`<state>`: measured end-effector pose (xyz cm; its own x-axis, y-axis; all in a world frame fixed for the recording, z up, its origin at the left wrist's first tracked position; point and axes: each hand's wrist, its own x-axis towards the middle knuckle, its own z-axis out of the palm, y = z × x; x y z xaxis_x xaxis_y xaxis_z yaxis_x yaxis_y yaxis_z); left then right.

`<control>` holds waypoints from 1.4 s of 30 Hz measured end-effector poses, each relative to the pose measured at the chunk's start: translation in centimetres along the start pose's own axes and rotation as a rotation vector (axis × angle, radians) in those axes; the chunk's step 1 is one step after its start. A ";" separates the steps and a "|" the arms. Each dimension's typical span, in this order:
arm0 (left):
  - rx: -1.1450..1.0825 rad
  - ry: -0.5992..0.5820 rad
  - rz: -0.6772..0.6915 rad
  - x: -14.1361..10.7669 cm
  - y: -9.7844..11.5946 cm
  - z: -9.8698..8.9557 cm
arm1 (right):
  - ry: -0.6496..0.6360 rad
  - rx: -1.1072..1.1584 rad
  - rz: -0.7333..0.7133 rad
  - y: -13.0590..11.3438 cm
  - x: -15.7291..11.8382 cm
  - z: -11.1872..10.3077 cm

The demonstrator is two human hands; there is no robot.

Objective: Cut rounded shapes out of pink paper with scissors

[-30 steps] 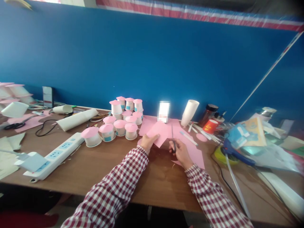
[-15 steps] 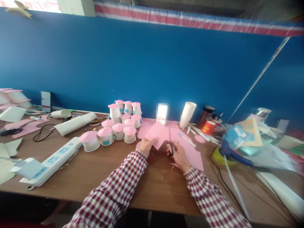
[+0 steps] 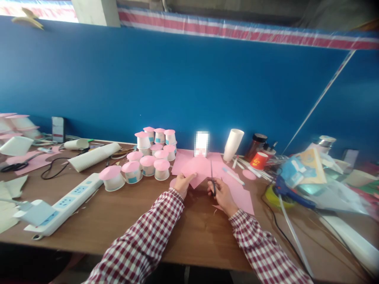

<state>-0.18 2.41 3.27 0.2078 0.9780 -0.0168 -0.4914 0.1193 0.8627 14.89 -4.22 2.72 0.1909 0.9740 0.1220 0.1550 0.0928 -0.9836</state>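
Observation:
My left hand pinches a piece of pink paper by its lower left edge, thumb on top. In my right hand is a pair of scissors, fingers in the handles and blades pointing away from me beside the paper's right edge. Whether the blades touch the paper I cannot tell. More pink sheets lie beneath and to the right, with a pale pen on them. To the left of my left hand stand several white paper cups topped with pink paper cones.
A white power strip and a stack of white cups lie at the left. A tall cup stack, a red cup and a dark jar stand behind. A blue glue gun with cables is at the right.
The whole view has shifted slightly downward in the picture. Both hands keep their hold on the paper and the scissors, with hardly any visible movement.

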 end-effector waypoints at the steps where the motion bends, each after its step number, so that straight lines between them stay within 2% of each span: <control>1: 0.001 0.003 0.000 0.0 0.0 0.0 | -0.001 0.000 -0.001 0.0 0.0 0.0; 13: 0.002 0.021 -0.011 0.1 -0.2 0.1 | 0.017 -0.004 0.013 -0.4 -0.2 0.1; 30: 0.003 -0.033 0.016 0.3 -0.9 -0.3 | 0.015 0.011 0.014 -0.7 -0.2 0.2; 42: -0.005 0.003 -0.003 0.0 -0.5 0.1 | 0.016 0.002 0.020 -0.4 -0.1 0.1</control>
<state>0.15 2.37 2.85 0.2071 0.9781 -0.0212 -0.4951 0.1235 0.8600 14.68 -4.36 3.09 0.2091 0.9723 0.1042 0.1493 0.0736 -0.9860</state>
